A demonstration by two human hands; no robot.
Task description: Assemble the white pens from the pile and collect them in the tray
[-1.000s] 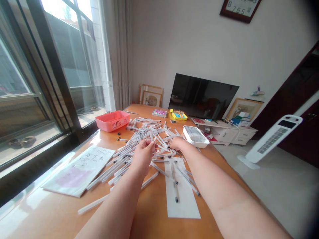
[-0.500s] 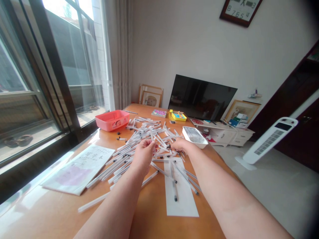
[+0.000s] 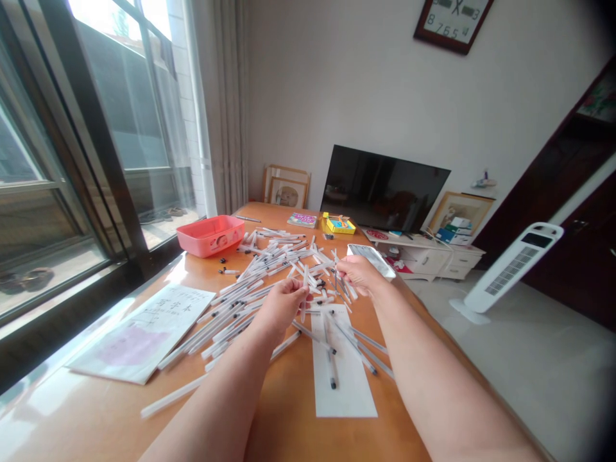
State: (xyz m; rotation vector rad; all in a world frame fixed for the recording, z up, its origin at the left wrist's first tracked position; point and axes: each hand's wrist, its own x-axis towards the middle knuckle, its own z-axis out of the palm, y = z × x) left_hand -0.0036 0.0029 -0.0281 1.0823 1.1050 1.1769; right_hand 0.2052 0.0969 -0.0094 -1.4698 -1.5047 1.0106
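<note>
My left hand (image 3: 283, 301) is closed around a clear white pen barrel (image 3: 305, 277), which stands upright between thumb and fingers over the pile. To its right, my right hand (image 3: 360, 272) pinches a thin dark stick that looks like a pen refill (image 3: 335, 274); its lower end is hard to make out. Beneath and around both hands lies a loose heap of pen barrels (image 3: 250, 289), several with black ends. A white paper strip (image 3: 344, 398) lies nearer to me, with a few black-tipped pens (image 3: 332, 369) across it.
Left on the wooden table (image 3: 283, 417) are a pink basket (image 3: 206, 239) and a writing booklet (image 3: 139, 340). Behind my right hand stands a white tray (image 3: 391, 273). Farther back are a yellow box (image 3: 339, 224) and a small book (image 3: 302, 220). Small black caps (image 3: 222, 260) lie near the basket.
My right hand has risen from the heap and now shows a thin stick in its pinch. My left hand still holds the barrel upright, and the view has shifted slightly.
</note>
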